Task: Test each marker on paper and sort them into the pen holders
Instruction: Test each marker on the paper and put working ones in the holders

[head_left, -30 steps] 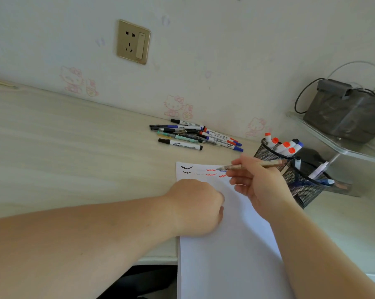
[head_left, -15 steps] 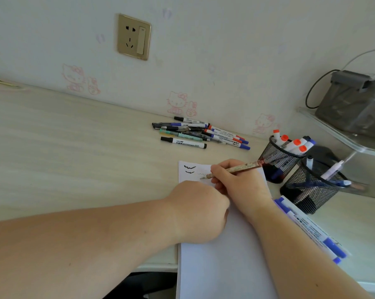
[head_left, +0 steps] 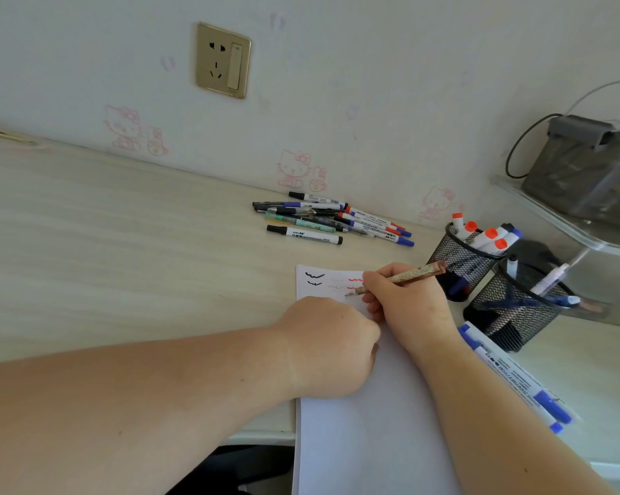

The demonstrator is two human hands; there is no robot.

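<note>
Right hand (head_left: 404,309) pinches a tan pen (head_left: 397,279) in writing grip, tip on the paper (head_left: 372,441) near the desk's (head_left: 123,262) front edge, by the red squiggles. Left hand (head_left: 331,346) fisted, fingers curled under, pressing the sheet; whether it holds anything I cannot tell. Pen looks light, stiff, thin; grip low on barrel. Versus half a second ago the tip sits slightly further right along the marks; left hand unmoved. Untested pile (head_left: 333,219) at back edge, holders (head_left: 494,276) right.
</note>
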